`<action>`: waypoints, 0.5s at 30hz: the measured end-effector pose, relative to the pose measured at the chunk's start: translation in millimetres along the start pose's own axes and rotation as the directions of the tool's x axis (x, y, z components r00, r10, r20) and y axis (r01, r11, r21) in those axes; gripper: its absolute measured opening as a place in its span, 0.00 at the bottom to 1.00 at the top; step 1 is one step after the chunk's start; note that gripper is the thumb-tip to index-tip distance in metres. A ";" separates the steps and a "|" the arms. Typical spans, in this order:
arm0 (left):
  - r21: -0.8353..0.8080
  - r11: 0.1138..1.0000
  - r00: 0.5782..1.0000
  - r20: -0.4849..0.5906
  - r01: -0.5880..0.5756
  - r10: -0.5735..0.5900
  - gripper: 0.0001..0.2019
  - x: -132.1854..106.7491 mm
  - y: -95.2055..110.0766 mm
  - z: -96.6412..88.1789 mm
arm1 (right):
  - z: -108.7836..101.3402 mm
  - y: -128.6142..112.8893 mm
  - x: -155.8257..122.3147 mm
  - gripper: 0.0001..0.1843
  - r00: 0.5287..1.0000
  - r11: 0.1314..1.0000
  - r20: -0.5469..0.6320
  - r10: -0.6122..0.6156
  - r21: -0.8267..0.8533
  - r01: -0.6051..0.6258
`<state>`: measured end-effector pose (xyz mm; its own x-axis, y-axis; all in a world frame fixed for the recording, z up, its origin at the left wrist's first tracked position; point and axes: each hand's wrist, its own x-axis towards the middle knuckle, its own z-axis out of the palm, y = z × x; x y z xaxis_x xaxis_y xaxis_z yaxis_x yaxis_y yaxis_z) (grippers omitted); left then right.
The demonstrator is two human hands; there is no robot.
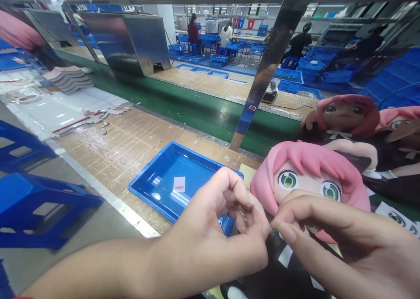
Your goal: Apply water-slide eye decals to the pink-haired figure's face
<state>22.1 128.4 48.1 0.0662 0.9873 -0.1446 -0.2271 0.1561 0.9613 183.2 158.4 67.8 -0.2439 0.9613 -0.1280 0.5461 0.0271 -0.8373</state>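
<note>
Nearest the camera, at the workbench edge: one pink-haired, green-eyed plush doll in black-and-white dress point(308, 176), lying face up under both hands, left hand point(210, 233) curled and right hand point(331, 233) pinching at a meeting point just below its chin; whether either grips anything small there cannot be told. Beyond it lie two more matching dolls point(348, 115), side by side. One shallow blue plastic tray point(147, 176) sits left of the hands, within reach, holding one small white-and-red tag point(179, 184).
</note>
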 end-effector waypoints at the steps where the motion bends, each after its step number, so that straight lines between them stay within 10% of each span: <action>1: 0.002 1.000 1.000 0.000 0.001 -0.001 0.14 0.1 -0.2 0.0 | -0.4 -0.4 0.4 0.18 1.000 1.000 0.005 0.006 -0.007 -0.006; 15: 0.019 0.999 1.000 0.006 -0.026 0.026 0.15 0.2 -0.9 -0.6 | -11.8 10.0 11.6 0.19 0.994 0.991 0.021 -0.106 -0.083 0.107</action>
<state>21.7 128.5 47.1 0.0658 0.9908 -0.1184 -0.2102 0.1297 0.9690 195.3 173.0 64.2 -0.3170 0.9471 -0.0495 0.5812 0.1527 -0.7993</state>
